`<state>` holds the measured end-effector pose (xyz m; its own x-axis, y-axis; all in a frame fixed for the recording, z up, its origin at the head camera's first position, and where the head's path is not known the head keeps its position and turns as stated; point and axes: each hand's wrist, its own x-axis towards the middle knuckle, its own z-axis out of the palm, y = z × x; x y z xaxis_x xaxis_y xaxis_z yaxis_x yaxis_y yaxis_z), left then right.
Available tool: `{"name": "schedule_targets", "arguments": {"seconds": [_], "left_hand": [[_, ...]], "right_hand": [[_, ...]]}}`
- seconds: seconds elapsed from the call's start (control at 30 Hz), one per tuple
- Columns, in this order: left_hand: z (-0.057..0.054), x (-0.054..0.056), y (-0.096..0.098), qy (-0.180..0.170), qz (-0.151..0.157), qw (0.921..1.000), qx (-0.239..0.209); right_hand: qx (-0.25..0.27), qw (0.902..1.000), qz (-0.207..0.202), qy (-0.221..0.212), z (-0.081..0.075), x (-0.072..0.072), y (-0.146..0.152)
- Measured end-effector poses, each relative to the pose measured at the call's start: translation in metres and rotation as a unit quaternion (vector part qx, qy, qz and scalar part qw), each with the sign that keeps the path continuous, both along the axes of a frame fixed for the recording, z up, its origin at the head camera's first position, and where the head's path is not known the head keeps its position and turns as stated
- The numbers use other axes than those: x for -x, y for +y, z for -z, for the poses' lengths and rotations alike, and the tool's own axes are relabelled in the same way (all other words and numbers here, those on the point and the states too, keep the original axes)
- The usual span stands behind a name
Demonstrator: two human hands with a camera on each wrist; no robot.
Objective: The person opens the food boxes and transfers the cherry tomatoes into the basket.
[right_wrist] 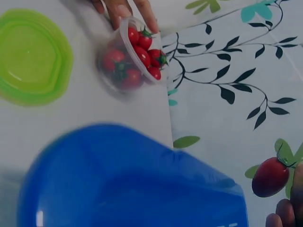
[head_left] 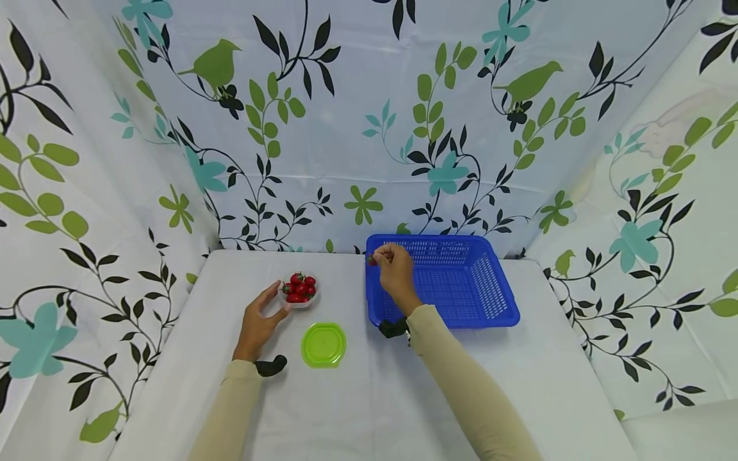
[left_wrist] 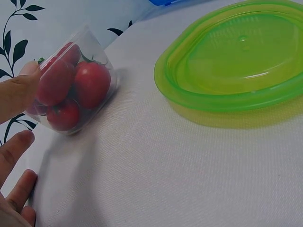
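In the head view my right hand (head_left: 396, 274) pinches a small red cherry tomato (right_wrist: 271, 177) by its green stem end. That hand hangs over the left part of a blue plastic basket (head_left: 444, 239) with perforated walls. My left hand (head_left: 258, 325) is beside a small clear cup (left_wrist: 111, 90), its fairly straight thumb and a finger touching the cup's side. Several red cherry tomatoes (head_left: 298, 288) with green stems fill the cup. Close by lies a round green plastic lid (head_left: 323, 346), between the left hand and the basket.
A white cloth covers the table (head_left: 357, 410). Its back edge meets a patterned curtain (head_left: 363, 147) with leaves and birds, which also hangs on both sides. A black strap (head_left: 271, 366) sits at the left wrist and another black strap (head_left: 393, 328) at the right.
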<state>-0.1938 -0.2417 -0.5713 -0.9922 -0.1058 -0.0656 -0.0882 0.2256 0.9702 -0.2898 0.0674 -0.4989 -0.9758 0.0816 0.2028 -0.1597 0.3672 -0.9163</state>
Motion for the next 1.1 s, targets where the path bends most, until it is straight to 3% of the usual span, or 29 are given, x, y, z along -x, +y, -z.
{"name": "schedule_targets", "arguments": {"seconds": [0.43,0.63,0.9,1.1], "left_hand": [[0.0,0.0,0.0,-0.003,-0.002,1.0,0.003],[-0.003,-0.001,0.001,-0.007,-0.002,1.0,0.0],[-0.003,-0.001,0.0,-0.004,0.001,1.0,-0.003],[0.001,0.001,-0.001,-0.002,0.0,1.0,-0.005]], "right_hand": [[-0.024,0.9962,-0.012,-0.083,0.013,0.014,0.037],[-0.028,0.9925,-0.046,-0.11,0.015,0.021,0.048],[-0.062,0.9778,-0.102,-0.172,0.019,0.033,0.058],[-0.104,0.9662,-0.137,-0.192,0.022,0.04,0.065]]}}
